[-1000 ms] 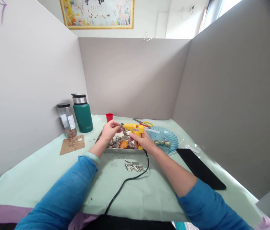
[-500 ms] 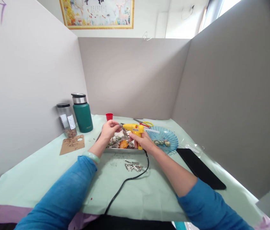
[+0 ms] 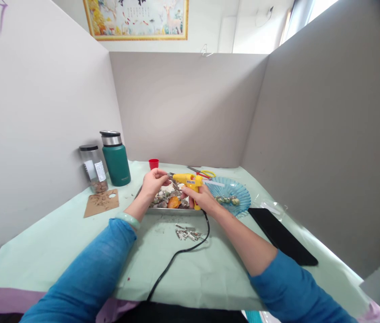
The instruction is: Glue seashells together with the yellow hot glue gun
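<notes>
My right hand grips the handle of a yellow glue gun, whose nozzle points left toward my left hand. The left hand's fingers are pinched on a small item at the nozzle tip; I cannot make out what it is. Both hands hover over a metal tray filled with shells and small stones. The gun's black cord runs back toward me across the table.
A blue glass plate with small shells lies right of the tray. Scissors, a red cup, a green flask, a clear jar, a cardboard piece, metal clips and a black pad lie around. Partition walls enclose the table.
None beyond a slight upward shift of the left hand and the gun nozzle staying at its fingertips.
</notes>
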Available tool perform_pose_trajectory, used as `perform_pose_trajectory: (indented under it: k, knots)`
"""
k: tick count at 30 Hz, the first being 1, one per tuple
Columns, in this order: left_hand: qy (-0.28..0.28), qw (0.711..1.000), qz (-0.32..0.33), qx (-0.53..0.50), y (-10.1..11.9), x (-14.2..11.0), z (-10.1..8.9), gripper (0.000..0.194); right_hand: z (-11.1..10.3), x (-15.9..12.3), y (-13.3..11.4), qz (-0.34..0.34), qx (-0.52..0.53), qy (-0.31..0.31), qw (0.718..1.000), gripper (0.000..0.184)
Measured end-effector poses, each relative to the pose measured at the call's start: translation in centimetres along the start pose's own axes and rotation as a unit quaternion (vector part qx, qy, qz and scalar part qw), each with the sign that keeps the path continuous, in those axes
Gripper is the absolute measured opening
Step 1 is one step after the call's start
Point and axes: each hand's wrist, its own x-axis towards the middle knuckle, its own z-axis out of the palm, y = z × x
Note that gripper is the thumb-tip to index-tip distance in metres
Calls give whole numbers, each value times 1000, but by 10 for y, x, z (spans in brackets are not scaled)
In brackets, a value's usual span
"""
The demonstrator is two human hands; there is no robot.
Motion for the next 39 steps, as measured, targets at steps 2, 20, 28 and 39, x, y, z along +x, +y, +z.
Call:
perform_pose_trajectory:
  k: [2,20,28,39]
  knots:
    - [0,1000,1,6,-1,0,0,27,0,0,-1,-6,3,-1,1000,36]
    - [-7,999,8,32,-5,2,0,26,0,-1,-5,-16,21,-3,1000,33]
    - [7,1000,-5,-8,1,0,0,28,0,0,1,-9,-7,5,1000,35]
    - [-13,1000,-6,-14,1,0,0,28,1,0,-1,-9,3,9,1000,38]
